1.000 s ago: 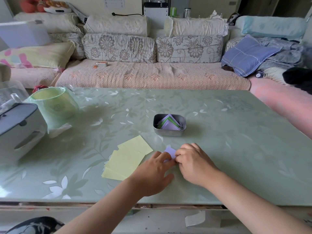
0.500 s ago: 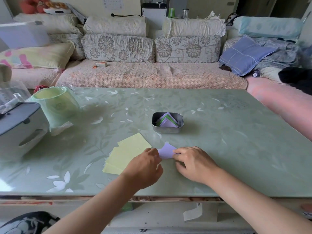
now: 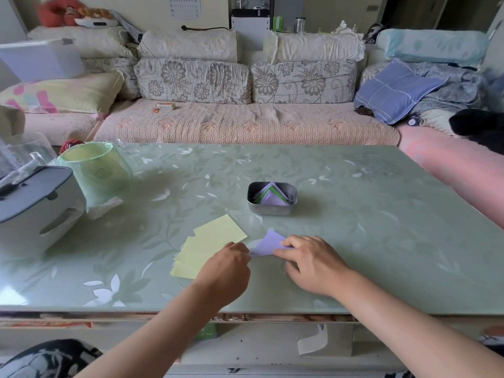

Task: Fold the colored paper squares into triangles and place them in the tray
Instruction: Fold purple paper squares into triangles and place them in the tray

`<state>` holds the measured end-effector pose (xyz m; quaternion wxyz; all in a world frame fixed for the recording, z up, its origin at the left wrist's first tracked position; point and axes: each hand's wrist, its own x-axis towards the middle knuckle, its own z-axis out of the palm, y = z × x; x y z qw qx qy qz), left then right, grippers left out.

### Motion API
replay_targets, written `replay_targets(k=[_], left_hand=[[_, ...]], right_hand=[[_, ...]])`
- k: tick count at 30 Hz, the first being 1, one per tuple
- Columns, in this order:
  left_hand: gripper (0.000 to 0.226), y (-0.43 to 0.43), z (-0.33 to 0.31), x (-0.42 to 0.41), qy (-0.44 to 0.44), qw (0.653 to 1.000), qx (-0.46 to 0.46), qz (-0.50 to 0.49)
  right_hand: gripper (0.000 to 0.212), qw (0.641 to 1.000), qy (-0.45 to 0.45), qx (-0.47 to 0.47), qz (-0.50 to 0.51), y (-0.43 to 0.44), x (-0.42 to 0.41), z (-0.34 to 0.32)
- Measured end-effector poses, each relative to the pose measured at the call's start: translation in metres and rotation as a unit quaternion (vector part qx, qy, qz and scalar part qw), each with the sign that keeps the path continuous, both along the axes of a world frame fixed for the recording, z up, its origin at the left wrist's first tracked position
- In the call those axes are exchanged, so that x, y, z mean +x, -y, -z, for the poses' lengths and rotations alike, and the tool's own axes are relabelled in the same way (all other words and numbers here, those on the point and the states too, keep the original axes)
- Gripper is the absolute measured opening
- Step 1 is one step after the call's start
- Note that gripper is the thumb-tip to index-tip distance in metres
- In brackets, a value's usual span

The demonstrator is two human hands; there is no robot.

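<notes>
A lilac paper (image 3: 268,242), folded to a triangle shape, lies on the green table between my hands. My left hand (image 3: 227,264) pinches its left corner with curled fingers. My right hand (image 3: 308,261) holds its right side, fingertips on the paper. Several yellow paper squares (image 3: 210,245) lie fanned out just left of my left hand. Farther back stands a small metal tray (image 3: 272,210) with folded lilac and green triangles inside.
A green cup-like container (image 3: 98,170) in plastic wrap and a grey-and-white box (image 3: 35,208) stand at the table's left. A sofa with cushions runs behind the table. The table's front edge lies just under my forearms.
My hands have drawn apart a little, so more of the lilac paper shows between them. The camera view has shifted slightly.
</notes>
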<state>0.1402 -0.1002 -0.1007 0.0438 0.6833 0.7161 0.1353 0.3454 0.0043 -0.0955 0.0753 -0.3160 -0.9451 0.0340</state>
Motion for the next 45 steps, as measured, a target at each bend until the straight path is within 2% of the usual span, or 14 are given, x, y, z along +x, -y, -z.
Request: replay_targets(k=[3,6,8,10,13,23,30,35,40,45], left_hand=[[0.026,-0.003,-0.003,0.005,0.003,0.997,0.082,0.004],[0.028,-0.008,-0.006,0.01,-0.002,0.987,0.137,0.086],[0.033,-0.01,-0.005,0.016,0.019,0.987,0.103,0.125],[0.036,-0.01,-0.001,0.019,0.043,0.989,0.068,0.124],[0.036,-0.012,0.001,0.02,0.048,0.991,0.062,0.11],[0.045,-0.017,-0.005,0.028,-0.029,0.995,0.027,0.094],[0.035,-0.03,-0.015,0.03,0.024,0.997,-0.003,0.073],[0.026,-0.036,-0.014,0.024,0.057,0.995,0.0,0.078],[0.027,-0.04,-0.011,0.013,0.061,0.992,0.021,0.104],[0.037,-0.049,-0.007,0.007,0.073,0.992,0.045,0.095]], right_hand=[[0.047,1.0,0.021,0.002,-0.006,0.001,-0.003,0.0],[0.057,0.999,0.051,0.005,-0.008,0.003,-0.006,-0.006],[0.056,0.998,0.059,0.009,-0.008,0.004,-0.007,-0.008],[0.051,0.998,0.057,0.01,-0.006,0.004,-0.007,-0.009],[0.046,0.999,0.046,-0.001,0.0,0.005,-0.005,-0.008],[0.041,0.995,0.049,0.005,0.086,-0.003,0.016,-0.015],[0.039,0.99,0.033,-0.013,0.134,-0.008,0.033,-0.021],[0.037,0.991,0.033,-0.007,0.129,-0.011,0.032,-0.021],[0.026,0.992,0.004,-0.003,0.127,-0.021,0.027,-0.019],[0.043,0.993,-0.002,-0.057,0.1,-0.026,0.011,-0.019]])
